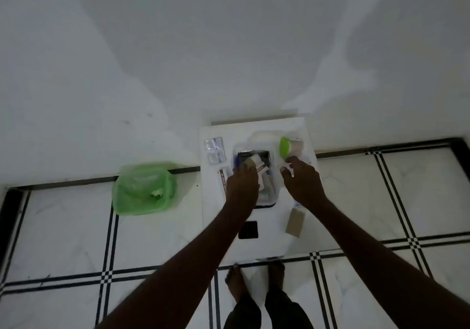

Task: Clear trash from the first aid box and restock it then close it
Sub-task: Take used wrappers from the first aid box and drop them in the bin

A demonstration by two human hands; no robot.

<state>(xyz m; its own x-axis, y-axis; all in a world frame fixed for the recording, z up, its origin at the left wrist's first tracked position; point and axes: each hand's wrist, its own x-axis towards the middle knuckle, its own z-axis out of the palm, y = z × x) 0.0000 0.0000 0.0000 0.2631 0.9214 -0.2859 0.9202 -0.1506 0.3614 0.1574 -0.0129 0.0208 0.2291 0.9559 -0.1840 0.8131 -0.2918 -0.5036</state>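
Note:
The clear first aid box (273,176) stands open in the middle of a small white table (267,250). My left hand (243,181) reaches into its left side and is shut on a small tan packet (250,162). A dark box (264,157) and white items lie inside. My right hand (301,180) hovers just right of the box, pinching a small white item (286,167). A bottle with a green cap (286,146) lies on its side just beyond that hand.
A green-lined bin (143,188) with a scrap inside sits on the floor left of the table. On the table lie blister packs (215,150), a black phone (248,230), a brown card (295,222) and the clear lid (262,138). My feet stand at the table's near edge.

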